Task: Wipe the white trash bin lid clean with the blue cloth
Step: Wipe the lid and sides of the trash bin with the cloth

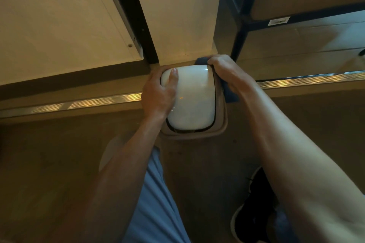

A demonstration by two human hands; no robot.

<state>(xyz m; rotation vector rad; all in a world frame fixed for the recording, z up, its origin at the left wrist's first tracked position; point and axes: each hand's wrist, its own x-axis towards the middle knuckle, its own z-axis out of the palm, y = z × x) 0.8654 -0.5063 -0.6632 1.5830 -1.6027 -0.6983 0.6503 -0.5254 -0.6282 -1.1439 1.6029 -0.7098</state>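
Observation:
The white trash bin lid [194, 98] is a glossy domed flap set in a beige rim [222, 126], seen from above on the floor. My left hand [159, 92] grips the lid's left edge, with the thumb lying across its top left corner. My right hand [229, 74] presses the blue cloth [230, 94] against the bin's far right corner and right side. Most of the cloth is hidden under that hand; one blue corner pokes out behind the fingers and another hangs below the wrist.
The bin stands against a cream wall [177, 16] beside a black door frame [136, 17]. A metal threshold strip [79, 103] crosses the floor. Blue shelving [243, 25] with boxes is at right. My blue shorts [158, 203] and black shoe [254, 213] are below.

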